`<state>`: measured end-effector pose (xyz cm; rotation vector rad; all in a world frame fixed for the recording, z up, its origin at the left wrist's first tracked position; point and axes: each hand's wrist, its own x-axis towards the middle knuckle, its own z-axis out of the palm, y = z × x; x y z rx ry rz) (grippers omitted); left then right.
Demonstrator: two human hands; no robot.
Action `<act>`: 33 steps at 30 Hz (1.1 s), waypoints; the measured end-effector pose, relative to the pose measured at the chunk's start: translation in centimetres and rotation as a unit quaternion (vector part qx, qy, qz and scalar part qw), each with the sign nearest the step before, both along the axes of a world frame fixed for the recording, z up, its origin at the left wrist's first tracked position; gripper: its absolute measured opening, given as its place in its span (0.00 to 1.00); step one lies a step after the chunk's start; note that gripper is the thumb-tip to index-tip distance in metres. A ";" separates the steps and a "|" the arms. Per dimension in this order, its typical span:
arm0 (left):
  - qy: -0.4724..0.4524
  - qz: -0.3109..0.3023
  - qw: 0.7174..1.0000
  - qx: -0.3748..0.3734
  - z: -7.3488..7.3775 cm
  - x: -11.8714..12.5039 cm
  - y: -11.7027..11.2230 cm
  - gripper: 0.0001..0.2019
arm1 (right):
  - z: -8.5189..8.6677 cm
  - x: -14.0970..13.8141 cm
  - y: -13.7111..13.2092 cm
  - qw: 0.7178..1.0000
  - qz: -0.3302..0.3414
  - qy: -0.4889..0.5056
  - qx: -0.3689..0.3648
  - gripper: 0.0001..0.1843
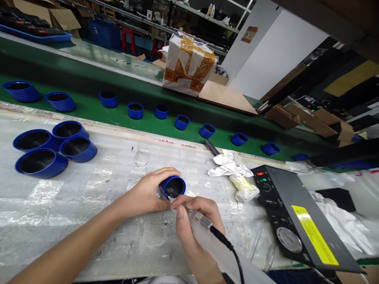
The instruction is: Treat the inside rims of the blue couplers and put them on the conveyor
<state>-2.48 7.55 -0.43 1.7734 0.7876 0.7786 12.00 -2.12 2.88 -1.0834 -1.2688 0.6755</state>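
My left hand (149,192) is closed around the left side of a small round blue cup (175,187) with a black inside, held on the plastic-covered bench. In my right hand (204,225) is a translucent dispensing syringe (201,220) with a black adapter and hose (222,238). Its tip meets the near rim of the cup; whether anything flows out I cannot tell. Farther left on the bench stands a group of several similar blue cups (56,162).
A row of blue cups (135,111) stands on the green conveyor belt (89,108) beyond the bench. To the right sit crumpled white cloths (229,163) and a black dispenser controller (299,213) with knobs and a gauge. A taped box (189,65) rests behind the belt.
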 end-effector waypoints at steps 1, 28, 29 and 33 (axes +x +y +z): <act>-0.002 -0.001 1.000 -0.001 0.0 0.0 0.0 0.29 | 0.0 0.0 0.1 1.000 0.003 0.001 0.001 0.11; -0.019 0.006 1.000 0.017 0.4 0.3 -0.2 0.25 | 0.5 0.8 2.6 0.999 0.013 0.002 0.047 0.12; -0.018 0.006 1.000 0.016 0.5 0.3 -0.2 0.25 | 0.4 0.8 2.6 0.999 0.011 0.000 0.051 0.12; -0.016 0.003 1.000 0.017 0.7 0.3 -0.2 0.24 | 0.2 1.0 2.8 0.998 0.006 -0.001 0.060 0.12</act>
